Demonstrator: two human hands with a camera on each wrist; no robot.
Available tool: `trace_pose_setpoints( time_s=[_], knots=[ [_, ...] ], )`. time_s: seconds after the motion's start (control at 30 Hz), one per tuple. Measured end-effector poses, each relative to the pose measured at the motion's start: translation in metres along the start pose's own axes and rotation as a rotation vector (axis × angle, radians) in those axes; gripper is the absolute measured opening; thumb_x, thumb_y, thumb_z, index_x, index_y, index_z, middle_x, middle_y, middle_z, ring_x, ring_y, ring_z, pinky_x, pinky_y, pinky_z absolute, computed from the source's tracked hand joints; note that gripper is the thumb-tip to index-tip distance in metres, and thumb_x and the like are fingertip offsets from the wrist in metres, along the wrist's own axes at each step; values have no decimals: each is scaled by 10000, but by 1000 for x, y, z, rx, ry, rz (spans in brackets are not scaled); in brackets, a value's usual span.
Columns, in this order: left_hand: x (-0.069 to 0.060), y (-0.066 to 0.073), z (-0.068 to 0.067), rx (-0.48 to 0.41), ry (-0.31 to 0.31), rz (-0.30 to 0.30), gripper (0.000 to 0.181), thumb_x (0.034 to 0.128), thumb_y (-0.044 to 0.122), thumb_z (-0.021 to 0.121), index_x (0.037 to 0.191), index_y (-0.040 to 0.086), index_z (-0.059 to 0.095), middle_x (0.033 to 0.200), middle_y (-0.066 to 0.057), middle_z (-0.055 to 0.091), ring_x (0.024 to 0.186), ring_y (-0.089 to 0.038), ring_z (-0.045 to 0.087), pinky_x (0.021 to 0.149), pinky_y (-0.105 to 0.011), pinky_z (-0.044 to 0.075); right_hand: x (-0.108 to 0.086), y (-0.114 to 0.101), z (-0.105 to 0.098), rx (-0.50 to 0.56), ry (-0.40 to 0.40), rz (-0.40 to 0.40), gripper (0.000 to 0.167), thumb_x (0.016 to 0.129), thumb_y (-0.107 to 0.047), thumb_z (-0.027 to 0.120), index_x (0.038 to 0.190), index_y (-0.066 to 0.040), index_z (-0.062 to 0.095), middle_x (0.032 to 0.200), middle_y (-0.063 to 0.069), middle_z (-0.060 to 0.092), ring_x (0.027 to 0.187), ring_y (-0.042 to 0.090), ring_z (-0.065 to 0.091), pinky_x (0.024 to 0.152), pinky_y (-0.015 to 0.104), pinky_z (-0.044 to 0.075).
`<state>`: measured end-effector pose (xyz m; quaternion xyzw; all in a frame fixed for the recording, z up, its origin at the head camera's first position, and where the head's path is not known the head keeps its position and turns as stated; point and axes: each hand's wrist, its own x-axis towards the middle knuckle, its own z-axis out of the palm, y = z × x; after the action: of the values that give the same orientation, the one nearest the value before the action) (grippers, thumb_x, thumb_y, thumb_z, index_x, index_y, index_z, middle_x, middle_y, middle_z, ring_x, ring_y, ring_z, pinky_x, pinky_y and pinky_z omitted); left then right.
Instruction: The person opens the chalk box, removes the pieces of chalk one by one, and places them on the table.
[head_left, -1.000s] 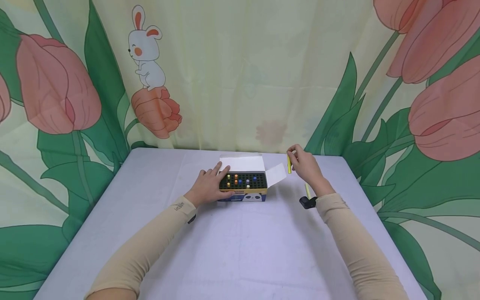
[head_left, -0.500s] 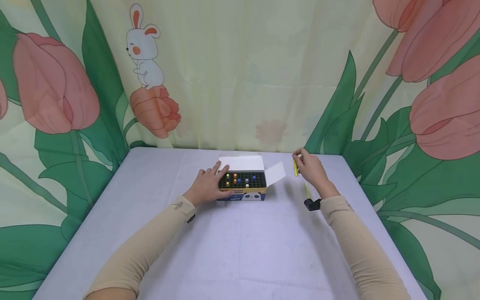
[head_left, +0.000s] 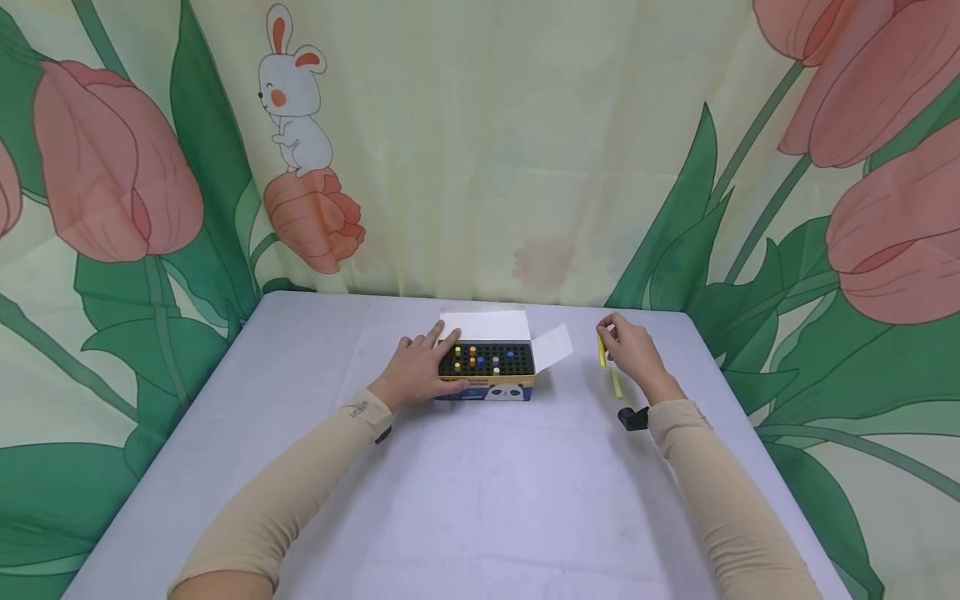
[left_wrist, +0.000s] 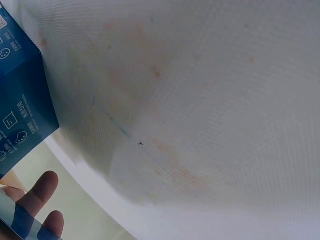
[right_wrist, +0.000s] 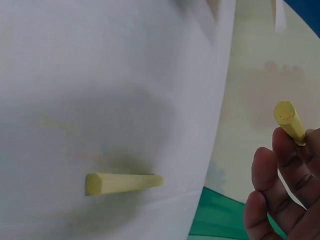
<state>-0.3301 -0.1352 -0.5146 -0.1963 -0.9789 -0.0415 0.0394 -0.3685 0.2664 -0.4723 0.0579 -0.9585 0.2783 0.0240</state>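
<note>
My left hand (head_left: 420, 372) holds the left end of a blue and yellow crayon box (head_left: 507, 392) with a panda print, thumb across its front, fingers at the back by the raised lid. The box's black holder (head_left: 517, 368) carries several crayons, mostly orange, yellow and blue. To the right, my right hand (head_left: 632, 348) pinches a yellow crayon (head_left: 602, 352) by its top; the right wrist view shows its blunt end (right_wrist: 286, 114). A second yellow crayon (right_wrist: 122, 183) lies on the cloth below that hand, the two apart.
White cloth covers the table (head_left: 480, 517). The box's white lid (head_left: 486, 325) stands up at the back, and a side flap (head_left: 552, 348) sticks out to the right. Behind the table hangs a printed curtain (head_left: 480, 150).
My right hand has moved rightward and toward me with the yellow crayon, coming closer to the one on the table. The left hand stays on the box.
</note>
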Motion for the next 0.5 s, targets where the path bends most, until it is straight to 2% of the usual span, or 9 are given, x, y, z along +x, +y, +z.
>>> trace_pose_setpoints(
  time_s=[0.17,0.5],
  knots=[
    [1,-1,2,-3,-2,-4,1065,858,845,524,1667,219,227,1704,-198,218,1310,-381,580,1050,-591,416,1,10,5,-28,-48,57,322,1120,-282,449,1315,-56,570,1038,152,668,852,251,693,681,324,510],
    [2,-2,2,-5,0,-3,1072,850,851,527,1666,219,233,1702,-197,225,1302,-380,587,1050,-591,420,-3,24,11,-73,-109,90,314,1113,-275,459,1295,-53,587,1086,166,660,875,258,656,740,358,522]
  ],
)
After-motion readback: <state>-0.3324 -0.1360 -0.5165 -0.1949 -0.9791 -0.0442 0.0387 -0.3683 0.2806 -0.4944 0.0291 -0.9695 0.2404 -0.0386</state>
